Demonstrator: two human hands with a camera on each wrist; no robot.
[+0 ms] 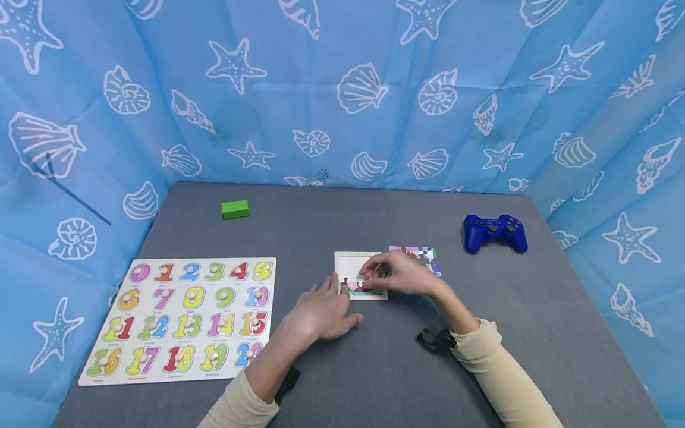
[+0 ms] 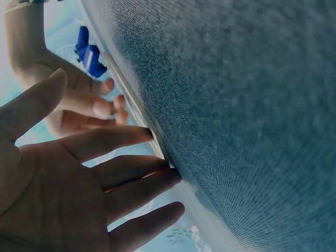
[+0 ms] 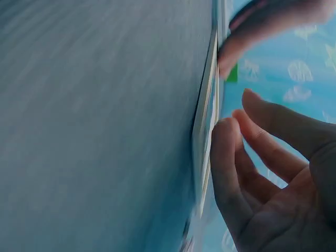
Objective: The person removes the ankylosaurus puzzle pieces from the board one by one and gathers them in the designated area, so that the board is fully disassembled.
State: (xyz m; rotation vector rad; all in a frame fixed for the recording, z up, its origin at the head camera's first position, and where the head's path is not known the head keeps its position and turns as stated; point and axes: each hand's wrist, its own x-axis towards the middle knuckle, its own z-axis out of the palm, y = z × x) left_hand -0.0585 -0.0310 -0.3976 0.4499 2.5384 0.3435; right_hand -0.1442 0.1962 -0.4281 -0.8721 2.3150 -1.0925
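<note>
A small wooden puzzle tray (image 1: 336, 260) with a pale rim lies on the grey table. Brown and green puzzle pieces (image 1: 352, 289) fill its near side, while the white base shows farther back. My left hand (image 1: 320, 314) is spread flat, with fingertips touching the tray's left edge, as the left wrist view also shows. Over the tray's right side is my right hand (image 1: 405, 273), its fingers bent down toward the pieces. In the right wrist view, a gap separates thumb and index finger (image 3: 226, 152), and no piece is visible between them. Several purple patterned puzzle pieces (image 1: 428, 255) lie partly hidden behind this hand.
At the left lies a white number board (image 1: 176, 285) with colourful knobbed digits. A green block (image 1: 235, 209) is at the back left, and a blue game controller (image 1: 495, 232) at the back right. Blue shell-patterned curtains (image 1: 321, 107) surround the table's back and sides.
</note>
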